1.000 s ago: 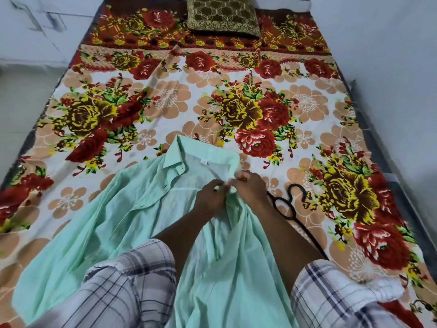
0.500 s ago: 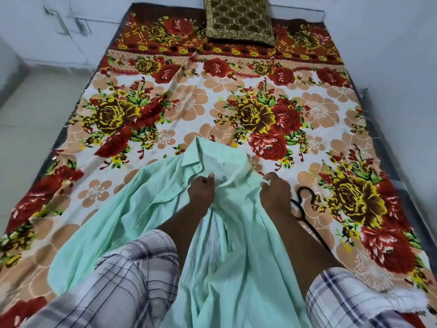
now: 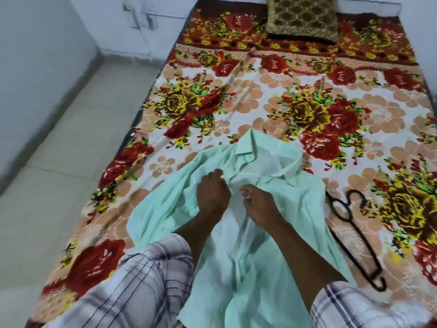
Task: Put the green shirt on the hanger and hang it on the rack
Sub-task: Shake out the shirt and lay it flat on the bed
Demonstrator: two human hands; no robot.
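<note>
— Floral bedspread (image 3: 248,95), red and yellow roses on cream, lies under everything, with a gold patterned cushion (image 3: 301,17) at the far end. Why is the pale green cotton shirt (image 3: 260,256) spread on it like that?

— So you can work the front. It lies collar away from you, the body running back towards your checked sleeves.

— And your hands?

— Your left hand (image 3: 212,195) is curled closed, pinching the shirt's front edge just below the collar. Your right hand (image 3: 260,204) sits just beside it, fingers bent onto the cloth; I cannot tell whether it truly grips. Probably you're opening the neck for the hanger.

— Where's the hanger?

— Right of your right-hand grip, apart from it: a black wire hanger (image 3: 354,233) flat on the bedspread, its near end at the shirt's edge, untouched. No rack shows.
</note>
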